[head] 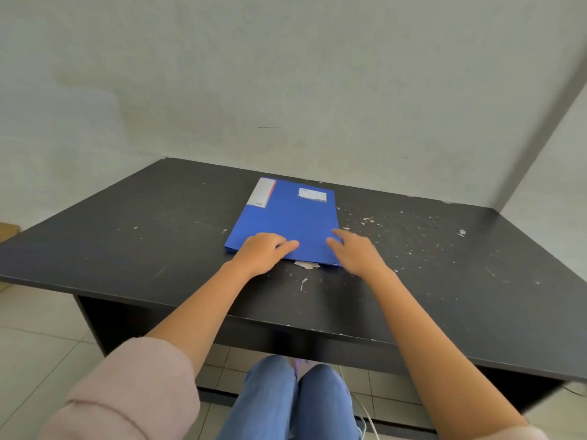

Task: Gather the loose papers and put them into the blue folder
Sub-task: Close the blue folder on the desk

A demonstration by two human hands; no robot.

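Two hands reach out over a dark table (127,242) in the middle of the frame. The blue folder (286,217) lies flat and closed on the table, a little above the middle. It has a white label (312,194) near its far edge and a grey and red strip (263,192) at its upper left corner.

The left hand (263,252) rests on the near left edge of the folder. Its fingers are bent and its thumb lies across the blue cover. I cannot tell if it pinches the edge or only rests there. The right hand (355,252) is at the near right corner of the folder. Its fingers are loose and fairly straight, point at the cover and hold nothing.

One small pale scrap (306,265) peeks out from under the near edge of the folder, between the two hands. Many white flecks (462,232) dot the table on the right. At the bottom of the frame are a pink sleeve (133,392), blue jeans (286,398) and a tiled floor (31,344).
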